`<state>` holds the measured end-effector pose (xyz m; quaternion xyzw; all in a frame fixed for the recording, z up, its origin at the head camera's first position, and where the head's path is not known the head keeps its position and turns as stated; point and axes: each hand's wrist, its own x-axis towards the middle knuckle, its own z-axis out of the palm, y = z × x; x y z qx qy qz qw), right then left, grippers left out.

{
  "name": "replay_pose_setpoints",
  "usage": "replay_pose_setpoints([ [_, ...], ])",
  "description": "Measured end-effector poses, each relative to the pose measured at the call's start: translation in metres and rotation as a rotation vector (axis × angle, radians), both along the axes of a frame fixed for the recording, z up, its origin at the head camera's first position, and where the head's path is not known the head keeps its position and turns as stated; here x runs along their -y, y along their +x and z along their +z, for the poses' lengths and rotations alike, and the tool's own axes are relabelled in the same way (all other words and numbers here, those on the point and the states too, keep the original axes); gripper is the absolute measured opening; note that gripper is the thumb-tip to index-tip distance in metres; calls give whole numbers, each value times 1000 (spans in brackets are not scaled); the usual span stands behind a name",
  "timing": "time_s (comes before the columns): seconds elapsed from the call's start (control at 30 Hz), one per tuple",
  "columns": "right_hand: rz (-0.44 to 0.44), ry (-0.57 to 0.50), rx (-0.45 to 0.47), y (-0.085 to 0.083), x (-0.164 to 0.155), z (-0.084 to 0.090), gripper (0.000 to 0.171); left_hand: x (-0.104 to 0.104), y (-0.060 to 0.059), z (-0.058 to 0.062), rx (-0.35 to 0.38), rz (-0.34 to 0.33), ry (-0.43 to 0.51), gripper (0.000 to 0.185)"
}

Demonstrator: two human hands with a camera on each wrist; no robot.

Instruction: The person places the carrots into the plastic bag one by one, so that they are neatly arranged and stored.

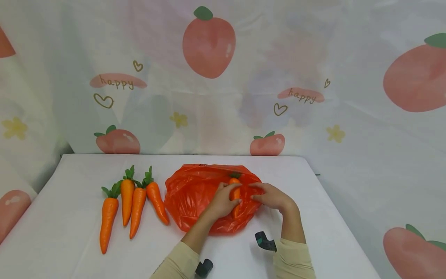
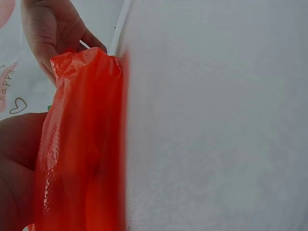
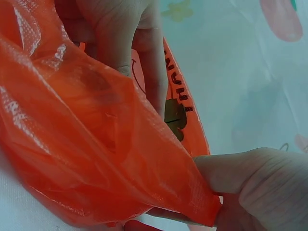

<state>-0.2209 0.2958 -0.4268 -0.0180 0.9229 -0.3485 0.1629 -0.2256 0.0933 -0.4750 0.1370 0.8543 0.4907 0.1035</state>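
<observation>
A red plastic bag [image 1: 195, 193] lies on the table, its mouth spread. Inside it is a carrot [image 1: 235, 192] with a green top, lying lengthwise. My left hand [image 1: 220, 202] reaches over the bag and holds this carrot, thumb on the near part and fingers higher up. In the right wrist view, the left hand's fingers [image 3: 149, 62] go in past the bag's rim beside a green leaf [image 3: 175, 118]. My right hand [image 1: 275, 197] pinches the bag's right edge; the right wrist view shows its thumb [image 3: 226, 171] on the film.
Several carrots [image 1: 109, 217] with green leaves lie left of the bag on the white table [image 1: 69, 232]. Black wrist devices [image 1: 265, 241] sit by both sleeves. A fruit-printed curtain [image 1: 223, 108] hangs behind the table.
</observation>
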Motion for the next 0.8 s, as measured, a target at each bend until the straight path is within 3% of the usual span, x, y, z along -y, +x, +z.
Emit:
replay_pose_setpoints([
  [0.37,9,-18,-55,-3,-2,0,46,8,-1,4,7,-16,16,54],
  [0.8,-6,-23,-53,-2,-2,0,46,16,-1,11,21,-33,35,54],
])
